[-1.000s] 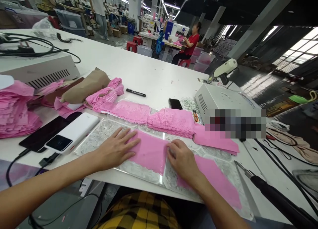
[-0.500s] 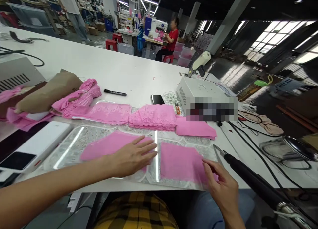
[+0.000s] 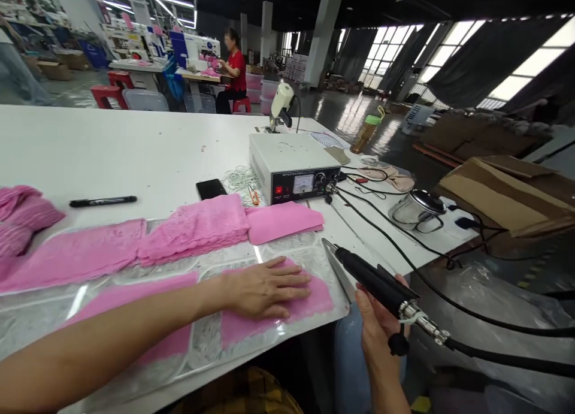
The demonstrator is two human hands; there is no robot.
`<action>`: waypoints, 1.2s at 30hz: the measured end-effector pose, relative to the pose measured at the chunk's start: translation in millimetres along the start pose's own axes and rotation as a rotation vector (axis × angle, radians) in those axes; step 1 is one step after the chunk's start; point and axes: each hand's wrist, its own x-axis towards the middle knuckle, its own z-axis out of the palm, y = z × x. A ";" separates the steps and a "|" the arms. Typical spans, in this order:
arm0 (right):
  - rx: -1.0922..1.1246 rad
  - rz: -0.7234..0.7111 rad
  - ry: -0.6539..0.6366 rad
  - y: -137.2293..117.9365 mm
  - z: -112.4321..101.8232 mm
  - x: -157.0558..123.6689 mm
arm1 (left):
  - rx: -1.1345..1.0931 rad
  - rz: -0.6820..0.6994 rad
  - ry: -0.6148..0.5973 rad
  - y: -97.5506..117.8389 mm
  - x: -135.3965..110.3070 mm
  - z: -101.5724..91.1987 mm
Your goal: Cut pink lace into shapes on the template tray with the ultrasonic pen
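My left hand [image 3: 267, 289] lies flat, fingers spread, on a pink fabric piece [image 3: 314, 297] that rests on a clear patterned sheet [image 3: 211, 336] at the table's front edge. A second pink piece [image 3: 135, 294] lies on the sheet to the left, partly under my forearm. My right hand [image 3: 380, 330] is wrapped round the black handle of a corded cutting tool [image 3: 372, 279] just off the table's right corner; its metal tip points at the sheet.
Pink lace stacks [image 3: 193, 225] and a folded pink piece [image 3: 283, 219] lie behind the sheet. A white control box [image 3: 291, 168], a phone [image 3: 211, 188], a marker [image 3: 103, 201] and cables [image 3: 404, 252] sit on the white table [image 3: 135, 150]. A person in red sits at a far sewing station [image 3: 233, 66].
My view has swung to the right. My left hand slid right onto the right-hand pink piece. My right hand left the fabric and took hold of the black cutting tool.
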 end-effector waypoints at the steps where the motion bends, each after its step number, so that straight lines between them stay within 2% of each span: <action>1: 0.046 -0.024 0.013 -0.1 3.1 2.9 | -0.017 0.004 -0.027 -0.2 1.1 0.2; 6: 0.193 -0.085 0.098 2.7 10.8 15.9 | -0.092 0.026 -0.118 0.3 3.3 -5.2; 15: 0.316 -0.122 0.020 10.3 9.6 35.4 | -0.153 0.056 -0.202 -2.0 8.1 -12.4; 21: 0.463 -0.141 0.008 5.9 30.0 46.3 | -0.173 0.072 -0.102 -2.3 7.1 -5.4; 26: 0.695 -0.105 0.204 -9.3 42.0 64.5 | -0.186 0.067 -0.099 -1.9 4.0 0.2; 29: 0.748 -0.096 0.316 -20.9 27.2 73.9 | -0.190 0.064 -0.116 -1.3 3.8 2.3; 32: 0.695 -0.139 0.367 -31.6 -2.5 74.5 | -0.208 0.065 -0.099 -1.3 4.1 4.9; 34: 0.658 -0.151 0.307 -38.4 -22.9 69.4 | -0.211 0.075 -0.078 -1.7 4.2 6.7; 36: 0.617 -0.127 0.191 -44.7 -37.6 61.3 | -0.202 0.091 -0.053 -2.2 4.1 8.3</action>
